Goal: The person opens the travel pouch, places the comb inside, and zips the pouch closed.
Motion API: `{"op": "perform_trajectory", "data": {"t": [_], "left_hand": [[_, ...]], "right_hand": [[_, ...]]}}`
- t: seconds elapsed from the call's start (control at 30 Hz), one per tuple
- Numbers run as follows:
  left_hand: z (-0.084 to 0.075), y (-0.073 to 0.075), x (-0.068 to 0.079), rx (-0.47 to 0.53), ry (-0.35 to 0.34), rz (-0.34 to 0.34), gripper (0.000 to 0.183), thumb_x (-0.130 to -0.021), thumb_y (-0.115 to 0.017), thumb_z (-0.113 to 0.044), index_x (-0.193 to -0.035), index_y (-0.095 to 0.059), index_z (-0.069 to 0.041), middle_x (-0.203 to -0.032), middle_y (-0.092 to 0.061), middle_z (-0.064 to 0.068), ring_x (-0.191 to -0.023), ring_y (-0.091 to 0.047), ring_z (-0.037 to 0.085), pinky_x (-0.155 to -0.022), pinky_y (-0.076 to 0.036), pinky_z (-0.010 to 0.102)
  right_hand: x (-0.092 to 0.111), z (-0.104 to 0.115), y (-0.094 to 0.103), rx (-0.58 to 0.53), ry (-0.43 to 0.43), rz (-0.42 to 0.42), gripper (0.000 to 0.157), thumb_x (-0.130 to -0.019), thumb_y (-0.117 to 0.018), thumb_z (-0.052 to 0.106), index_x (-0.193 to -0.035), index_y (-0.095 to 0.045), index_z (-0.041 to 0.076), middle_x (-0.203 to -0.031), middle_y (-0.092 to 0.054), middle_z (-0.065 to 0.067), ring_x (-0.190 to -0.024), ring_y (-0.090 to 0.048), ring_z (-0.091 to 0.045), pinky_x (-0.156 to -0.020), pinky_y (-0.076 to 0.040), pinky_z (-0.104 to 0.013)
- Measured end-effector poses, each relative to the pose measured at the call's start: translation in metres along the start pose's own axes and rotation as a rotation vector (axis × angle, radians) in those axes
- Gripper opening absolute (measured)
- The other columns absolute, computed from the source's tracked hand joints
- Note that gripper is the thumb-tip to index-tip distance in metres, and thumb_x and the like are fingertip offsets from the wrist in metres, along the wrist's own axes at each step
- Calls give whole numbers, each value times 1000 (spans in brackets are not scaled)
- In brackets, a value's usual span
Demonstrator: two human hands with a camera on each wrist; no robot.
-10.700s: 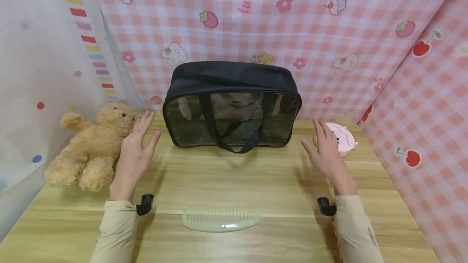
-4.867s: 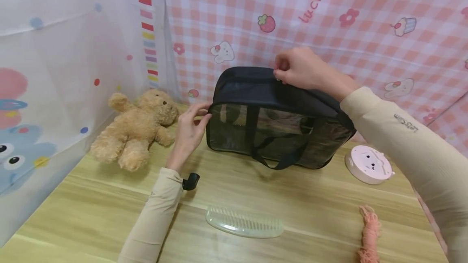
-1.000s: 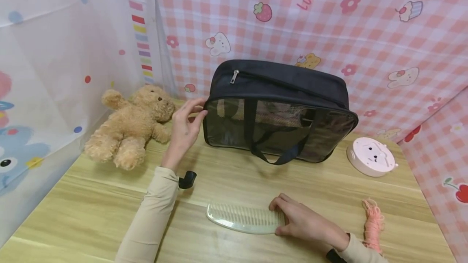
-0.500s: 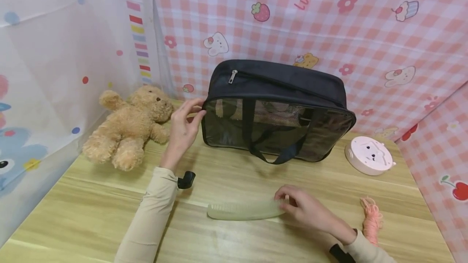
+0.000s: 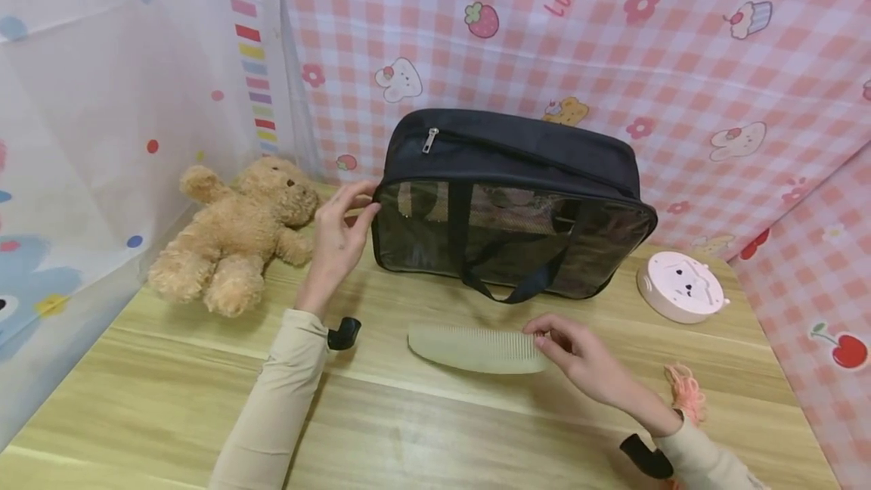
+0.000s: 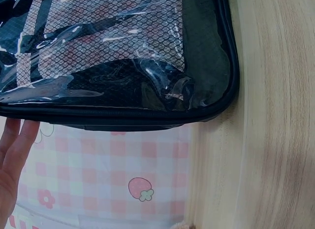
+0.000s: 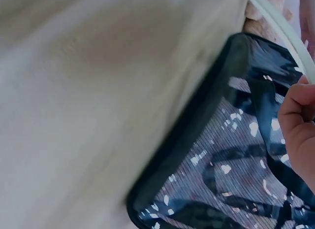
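Note:
A black bag [image 5: 524, 150] with see-through sides and strap handles stands upright at the back of the table. Its metal zip pull [image 5: 430, 141] sits near the left end of the top, and a dark line runs rightward from it. My left hand [image 5: 338, 240] pinches the bag's upper left edge, thumb in front; in the left wrist view its fingers [image 6: 18, 145] pass behind the rim. My right hand [image 5: 585, 361] holds a pale green comb [image 5: 469, 352] by its right end, between thumb and fingers, above the table before the bag.
A tan teddy bear [image 5: 234, 237] lies left of the bag. On the right are a round pink box [image 5: 680, 289] with a face and a bundle of peach yarn [image 5: 687, 392], partly behind the right wrist. Patterned cloth [image 5: 517, 59] hangs close behind the bag.
The right hand, earlier at the bag's top, has taken the comb off the table and carried it up toward the bag. The zip pull now shows at the left. The left hand stays on the edge.

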State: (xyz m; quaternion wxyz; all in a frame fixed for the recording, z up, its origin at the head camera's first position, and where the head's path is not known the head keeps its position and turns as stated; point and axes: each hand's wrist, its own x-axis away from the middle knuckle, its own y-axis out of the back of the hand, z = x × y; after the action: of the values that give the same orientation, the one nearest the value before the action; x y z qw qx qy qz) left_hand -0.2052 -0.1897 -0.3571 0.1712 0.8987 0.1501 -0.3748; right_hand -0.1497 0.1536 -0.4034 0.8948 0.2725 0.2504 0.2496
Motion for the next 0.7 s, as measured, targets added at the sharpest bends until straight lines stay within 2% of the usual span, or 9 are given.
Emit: {"op": "perform_trajectory", "data": {"t": [0.13,0.33,0.43,0.57,0.7], "left_hand": [[-1,0,0,-3,11,2,22,-86,-62,11,-107,-64,8,-99,-63,22,-87,-65,36,-65,-54,46],[0,1,0,-1,12,9,22,-87,-61,11,-108,-63,9,-101,-62,23,-88,-64,36,-66,-54,42],[18,0,2,12,-1,11,23,-89,-62,5,-111,-64,3,-102,-64,17,-89,-65,29,-67,-54,36],[39,-3,4,25,0,20,24,-91,-63,-3,-114,-66,-5,-104,-64,9,-90,-65,23,-67,-54,34],[38,-4,4,30,9,24,24,-91,-63,-4,-114,-66,-7,-104,-64,8,-90,-65,23,-67,-54,38]], "right_hand": [[-3,8,17,13,12,-51,22,-89,-57,-11,-103,-65,4,-85,-64,-4,-57,-45,-3,-48,-40,-22],[-10,24,52,18,95,-139,30,-88,-54,-17,-107,-65,3,-75,-58,0,-50,-40,-7,-44,-36,-23],[-13,33,69,58,122,-178,31,-87,-54,-18,-107,-65,2,-66,-52,2,-47,-37,-7,-42,-33,-23],[-17,46,88,133,129,-242,27,-87,-55,-17,-106,-65,-1,-58,-44,2,-43,-31,-6,-40,-29,-23],[-22,58,107,200,140,-303,24,-87,-55,-17,-105,-65,-6,-59,-47,3,-43,-32,-5,-40,-28,-22]]}}
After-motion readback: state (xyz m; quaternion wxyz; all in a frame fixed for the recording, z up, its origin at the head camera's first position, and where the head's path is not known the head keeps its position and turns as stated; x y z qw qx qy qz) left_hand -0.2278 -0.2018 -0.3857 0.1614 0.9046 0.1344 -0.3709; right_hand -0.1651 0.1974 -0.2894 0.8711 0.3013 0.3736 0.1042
